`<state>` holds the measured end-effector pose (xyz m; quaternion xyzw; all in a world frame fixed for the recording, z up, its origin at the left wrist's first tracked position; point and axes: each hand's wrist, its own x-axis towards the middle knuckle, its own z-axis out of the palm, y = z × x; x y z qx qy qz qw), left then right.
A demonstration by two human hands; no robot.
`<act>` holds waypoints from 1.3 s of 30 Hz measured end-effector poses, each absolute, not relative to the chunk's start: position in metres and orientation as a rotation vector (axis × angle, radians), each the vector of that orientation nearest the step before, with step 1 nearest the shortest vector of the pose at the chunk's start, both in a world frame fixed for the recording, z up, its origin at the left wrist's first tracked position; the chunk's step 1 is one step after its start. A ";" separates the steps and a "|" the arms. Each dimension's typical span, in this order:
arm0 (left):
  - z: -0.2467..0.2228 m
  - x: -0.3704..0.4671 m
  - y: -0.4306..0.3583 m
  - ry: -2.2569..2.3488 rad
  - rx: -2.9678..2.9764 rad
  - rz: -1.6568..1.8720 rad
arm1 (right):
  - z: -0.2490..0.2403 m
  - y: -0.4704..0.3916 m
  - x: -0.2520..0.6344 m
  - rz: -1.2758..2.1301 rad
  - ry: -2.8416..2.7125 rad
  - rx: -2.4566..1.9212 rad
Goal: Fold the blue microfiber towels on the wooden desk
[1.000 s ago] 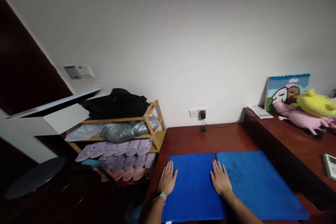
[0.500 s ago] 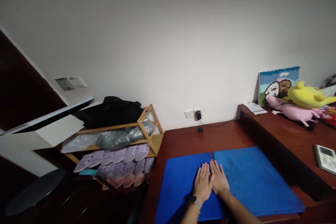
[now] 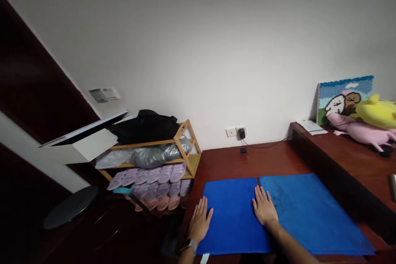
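The left hand [image 3: 199, 222] and right hand [image 3: 266, 208] lie flat at opposite edges of the dark-blue cloth [image 3: 233, 218], on the table [image 3: 247, 165], fingers extended, gripping nothing. Even palm pressure should keep it smooth; its long axis seemingly runs near to far, toward the wall [image 3: 198, 49].

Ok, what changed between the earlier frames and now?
The left hand moved left, from beside the right hand back to the left edge of the darker blue cloth, as in the first frame. No grasp or release. The right hand, that cloth and the lighter blue cloth stayed put.
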<state>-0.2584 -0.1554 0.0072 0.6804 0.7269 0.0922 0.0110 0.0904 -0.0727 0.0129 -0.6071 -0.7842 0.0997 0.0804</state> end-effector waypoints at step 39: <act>0.005 -0.051 -0.136 1.676 2.447 0.418 | 0.016 -0.118 0.096 0.257 -2.478 -1.757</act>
